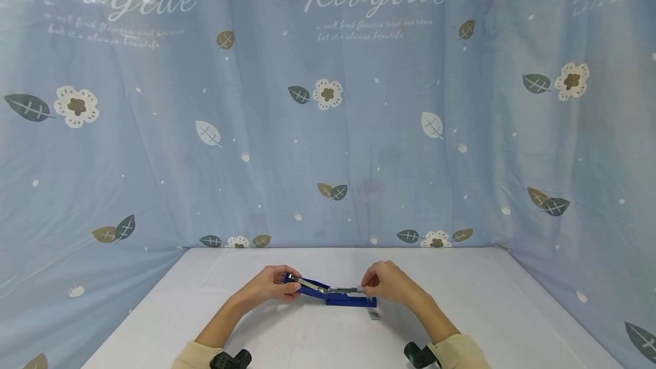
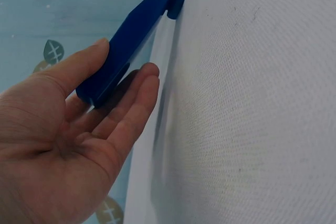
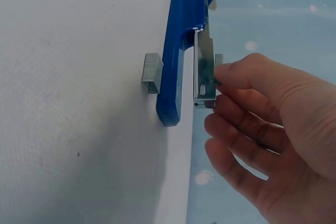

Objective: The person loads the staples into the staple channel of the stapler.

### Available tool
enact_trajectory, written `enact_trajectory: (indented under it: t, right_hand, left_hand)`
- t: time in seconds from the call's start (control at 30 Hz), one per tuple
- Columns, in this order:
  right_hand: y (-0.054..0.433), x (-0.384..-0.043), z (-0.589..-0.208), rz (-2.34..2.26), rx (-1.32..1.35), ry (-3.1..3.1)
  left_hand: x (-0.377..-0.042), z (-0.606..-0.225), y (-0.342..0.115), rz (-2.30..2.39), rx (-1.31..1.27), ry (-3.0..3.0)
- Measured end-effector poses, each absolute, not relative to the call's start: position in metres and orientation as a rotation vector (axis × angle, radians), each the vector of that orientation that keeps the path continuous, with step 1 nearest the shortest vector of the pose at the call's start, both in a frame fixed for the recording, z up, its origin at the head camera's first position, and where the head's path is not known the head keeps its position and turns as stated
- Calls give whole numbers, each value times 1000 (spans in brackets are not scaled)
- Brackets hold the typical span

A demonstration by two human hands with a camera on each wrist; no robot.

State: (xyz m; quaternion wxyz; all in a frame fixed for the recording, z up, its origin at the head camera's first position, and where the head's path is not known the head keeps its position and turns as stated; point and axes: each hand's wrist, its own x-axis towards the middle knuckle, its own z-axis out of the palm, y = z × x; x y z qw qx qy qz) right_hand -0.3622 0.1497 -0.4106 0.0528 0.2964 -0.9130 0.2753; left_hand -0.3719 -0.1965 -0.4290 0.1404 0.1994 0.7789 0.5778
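A blue stapler point(image 1: 351, 302) lies opened up on the white table, its top arm swung back to the left and its metal magazine point(image 3: 203, 69) exposed. My left hand point(image 1: 271, 283) grips the end of the raised arm between thumb and fingers. Over the magazine's front end, my right hand point(image 1: 386, 282) pinches a small strip of staples point(image 3: 219, 59) between thumb and index finger; most of that strip is hidden by the fingertips. Another strip of staples point(image 3: 151, 70) rests on the table beside the stapler's base, on the near side in the head view.
The white table point(image 1: 287, 340) ends at a blue patterned curtain point(image 1: 328, 147) that hangs behind it and on both sides. Dark wrist cameras point(image 1: 230, 359) sit at both cuffs.
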Motion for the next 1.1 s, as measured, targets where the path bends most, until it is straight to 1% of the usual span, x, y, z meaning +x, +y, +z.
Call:
enact_trajectory:
  t: [0.17,1.1]
  right_hand:
    - [148,-360,-410,870,937,-2750]
    - [148,-363,-416,916,918,-2762]
  left_hand:
    - [-370,-429,-196,1663,582,2260]
    - [-369,-431,-197,1668,638,2242]
